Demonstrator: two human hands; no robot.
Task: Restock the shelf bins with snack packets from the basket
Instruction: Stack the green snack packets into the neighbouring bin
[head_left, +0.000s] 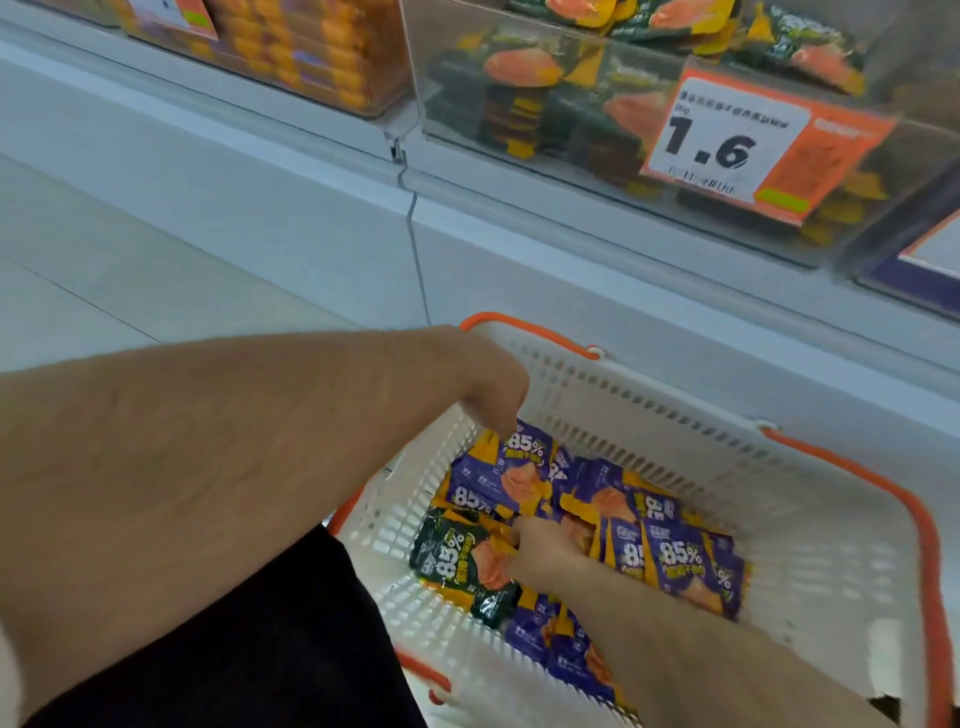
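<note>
Right hand reaches into the basket, fingers curled into the snack packets, touching the green packet to its left. Left hand pinches a purple packet. Matching shelf bin lies above, ahead.

There is only one view, from a wide-angle camera on the person's head, which looks forward and steeply down. It is close to the white basket that fills the lower half of the picture, with both forearms entering from below. The shelf bins cross the top edge, tilted and bent by the lens.
</note>
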